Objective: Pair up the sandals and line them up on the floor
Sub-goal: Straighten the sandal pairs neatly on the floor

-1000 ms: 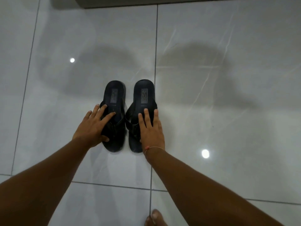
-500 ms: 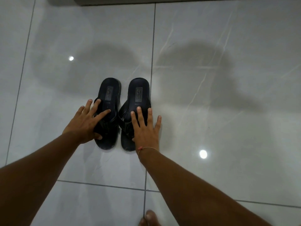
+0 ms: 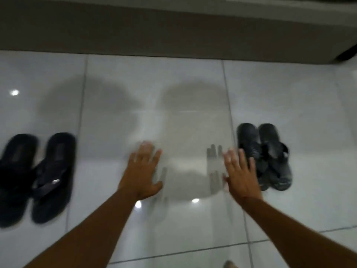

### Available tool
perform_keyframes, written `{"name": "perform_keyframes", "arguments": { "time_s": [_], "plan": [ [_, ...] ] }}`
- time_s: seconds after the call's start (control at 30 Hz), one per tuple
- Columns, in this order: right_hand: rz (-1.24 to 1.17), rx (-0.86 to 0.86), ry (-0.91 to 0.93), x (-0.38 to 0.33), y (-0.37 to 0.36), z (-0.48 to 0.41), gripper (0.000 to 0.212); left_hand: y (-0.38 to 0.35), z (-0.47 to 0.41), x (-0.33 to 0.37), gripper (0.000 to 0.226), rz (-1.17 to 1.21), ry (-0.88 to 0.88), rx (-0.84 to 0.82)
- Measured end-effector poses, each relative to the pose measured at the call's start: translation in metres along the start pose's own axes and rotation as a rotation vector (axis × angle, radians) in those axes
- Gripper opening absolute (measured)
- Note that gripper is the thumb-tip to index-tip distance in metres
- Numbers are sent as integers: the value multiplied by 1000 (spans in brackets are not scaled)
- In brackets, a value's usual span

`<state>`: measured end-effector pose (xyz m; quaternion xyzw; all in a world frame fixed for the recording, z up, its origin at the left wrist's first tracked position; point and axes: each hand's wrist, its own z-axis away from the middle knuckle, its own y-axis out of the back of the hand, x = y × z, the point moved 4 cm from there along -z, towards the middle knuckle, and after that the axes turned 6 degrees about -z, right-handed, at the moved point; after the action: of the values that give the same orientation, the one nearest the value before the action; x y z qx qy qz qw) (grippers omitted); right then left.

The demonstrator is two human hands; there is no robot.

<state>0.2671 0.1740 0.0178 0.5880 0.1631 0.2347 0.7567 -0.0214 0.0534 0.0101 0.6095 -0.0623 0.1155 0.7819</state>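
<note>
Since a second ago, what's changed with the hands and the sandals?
Both hands let go of the black flip-flop pair and swung right. The left hand is open over bare white floor tile; the right hand is open, reaching toward a second pair of dark strapped sandals newly in view, contact unclear through blur. The view turned right. The flip-flops remain side by side.

- We see both hands off the black thong sandals (image 3: 36,176), which now sit at far left.
- Our open left hand (image 3: 143,175) and right hand (image 3: 241,175) hover above bare tile.
- 2 dark cross-strap sandals (image 3: 264,155) have appeared beside the right hand.
</note>
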Motion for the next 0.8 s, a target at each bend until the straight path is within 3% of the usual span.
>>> {"name": "perform_keyframes", "arguments": {
  "time_s": [0.1,0.27,0.4,0.5,0.8],
  "plan": [
    [92,-126,-99,141,10,-17,100,-21,-86,127,102,26,-114,2],
    [91,-397,-152,237,-25,-36,114,-68,-178,259,111,19,-183,-153],
    [-153,-458,-187,244,-58,-22,118,-92,-188,275,105,-64,-241,-181],
    [-254,-407,-203,238,-63,-10,119,-90,-179,263,99,-95,-263,-120],
    [-168,-387,-134,216,-63,-1,115,-89,-161,261,97,-145,-269,-80]
  ]
}}
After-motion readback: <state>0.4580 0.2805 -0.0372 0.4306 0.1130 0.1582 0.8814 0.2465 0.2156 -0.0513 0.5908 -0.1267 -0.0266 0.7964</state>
